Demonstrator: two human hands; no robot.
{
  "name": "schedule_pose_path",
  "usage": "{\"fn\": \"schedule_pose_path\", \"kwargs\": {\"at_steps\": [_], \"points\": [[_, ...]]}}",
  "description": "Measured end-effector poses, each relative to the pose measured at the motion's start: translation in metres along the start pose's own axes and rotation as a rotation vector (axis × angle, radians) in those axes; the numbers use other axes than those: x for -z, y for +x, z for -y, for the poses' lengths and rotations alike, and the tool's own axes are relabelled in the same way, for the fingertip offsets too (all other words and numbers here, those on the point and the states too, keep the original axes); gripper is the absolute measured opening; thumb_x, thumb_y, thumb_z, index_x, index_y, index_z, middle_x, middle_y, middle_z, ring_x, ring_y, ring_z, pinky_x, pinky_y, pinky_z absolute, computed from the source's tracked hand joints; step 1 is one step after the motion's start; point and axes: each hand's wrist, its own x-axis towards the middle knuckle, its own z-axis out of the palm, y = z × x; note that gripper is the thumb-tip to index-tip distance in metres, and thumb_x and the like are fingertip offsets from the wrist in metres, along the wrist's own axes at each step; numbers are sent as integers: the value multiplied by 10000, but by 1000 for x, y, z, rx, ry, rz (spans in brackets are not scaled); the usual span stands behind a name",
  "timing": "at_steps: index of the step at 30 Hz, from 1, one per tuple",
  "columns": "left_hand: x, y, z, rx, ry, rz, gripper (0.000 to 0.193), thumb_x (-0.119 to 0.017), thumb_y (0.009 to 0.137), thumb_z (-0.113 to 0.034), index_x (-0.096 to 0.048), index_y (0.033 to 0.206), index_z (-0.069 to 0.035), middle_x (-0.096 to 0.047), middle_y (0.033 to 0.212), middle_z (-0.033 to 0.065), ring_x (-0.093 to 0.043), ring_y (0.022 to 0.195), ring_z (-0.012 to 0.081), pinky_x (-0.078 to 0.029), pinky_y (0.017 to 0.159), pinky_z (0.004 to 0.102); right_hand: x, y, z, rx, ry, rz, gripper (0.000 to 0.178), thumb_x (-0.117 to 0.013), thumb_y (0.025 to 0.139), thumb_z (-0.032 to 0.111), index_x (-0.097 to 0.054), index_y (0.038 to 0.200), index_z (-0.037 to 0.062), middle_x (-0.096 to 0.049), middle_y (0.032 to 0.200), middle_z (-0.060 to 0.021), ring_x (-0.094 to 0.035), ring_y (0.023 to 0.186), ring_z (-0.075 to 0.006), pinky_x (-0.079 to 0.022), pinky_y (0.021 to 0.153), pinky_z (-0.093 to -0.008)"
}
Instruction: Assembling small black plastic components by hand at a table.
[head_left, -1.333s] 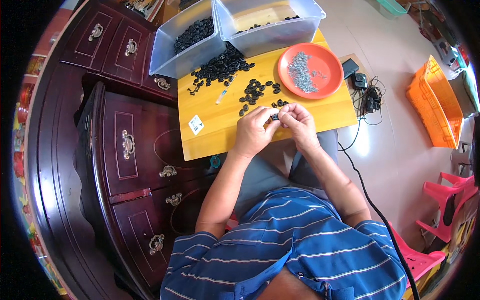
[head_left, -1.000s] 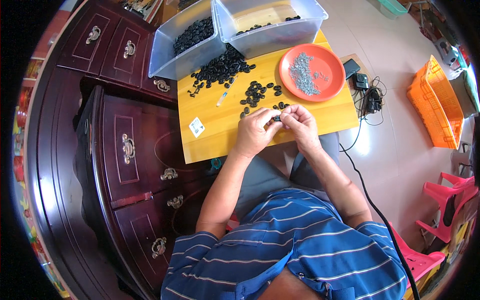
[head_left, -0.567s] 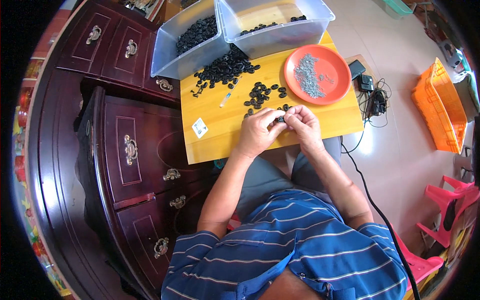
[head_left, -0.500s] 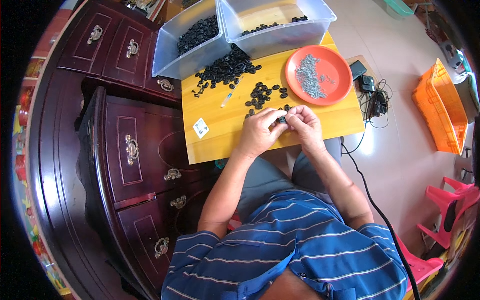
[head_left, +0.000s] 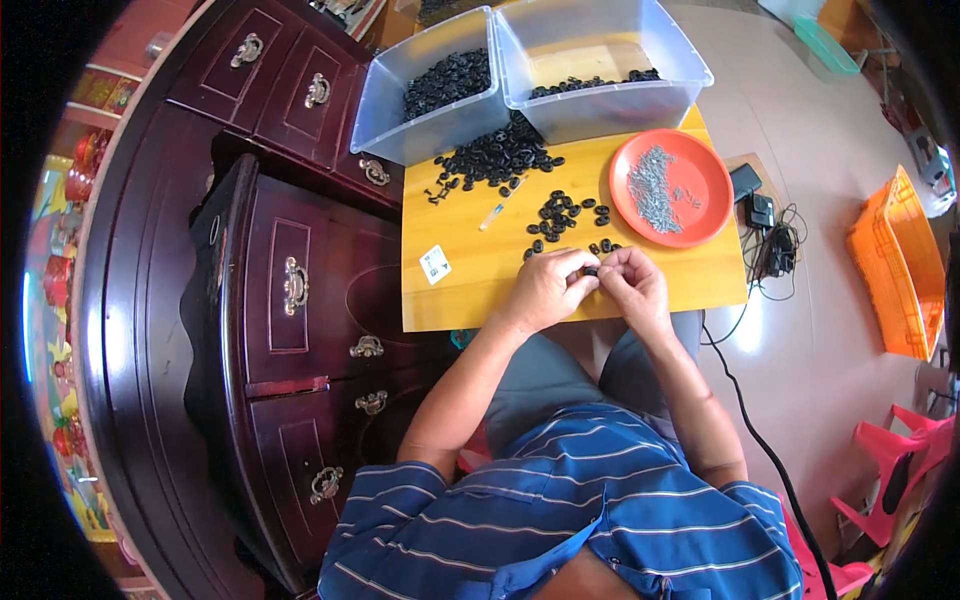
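Between the fingertips of both hands is a small black oval plastic piece (head_left: 591, 271), largely covered by the fingers. My left hand (head_left: 545, 292) pinches it from the left. My right hand (head_left: 638, 288) closes thumb and forefinger at its other side; any tiny part in that pinch is too small to make out. Just beyond the hands lies a loose group of similar black oval pieces (head_left: 557, 213) on the yellow wooden table (head_left: 480, 290). An orange-red plate (head_left: 706, 222) with a heap of small grey metal screws (head_left: 652, 190) sits beyond my right hand.
Two clear plastic bins (head_left: 610, 112) with black pieces stand at the far edge, and a pile of black pieces (head_left: 505, 150) spills before them. A thin clear tube (head_left: 491, 217) and white label (head_left: 435, 264) lie left. Dark drawers (head_left: 285, 290) flank the table; cables (head_left: 775, 250) lie right.
The whole view has shifted, so the table and bins appear further right and lower. Both hands stay together at the black oval piece, with slightly changed finger positions.
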Motion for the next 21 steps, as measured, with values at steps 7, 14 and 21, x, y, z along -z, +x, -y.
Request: {"fn": "schedule_pose_path", "kwargs": {"at_steps": [7,14,21], "points": [[80,28,38,162,270,272,98,-651,803,-107,-720,866,-77,-704,740,77,-662,690,159,-527,671,317,9,-4,11,93,-330,-67,57,-664,890,47,-613,907,29,-586,726,37,-517,648,-16,-443,586,-206],[153,78,42,20,37,-623,508,-692,852,-79,-536,1332,-29,-699,1036,106,-657,806,125,-548,720,262,23,-1,21,278,-722,-243,62,-665,859,61,-652,918,52,-650,733,-84,-634,627,-156,-505,600,-294],[41,10,57,208,-130,-204,156,-688,875,-51,-722,1027,-48,-661,785,-28,-577,675,42,-480,614,212,11,8,21,355,-1049,-107,164,-658,856,151,-667,1014,105,-664,854,-116,-674,775,-320,-542,667,-427]]}}
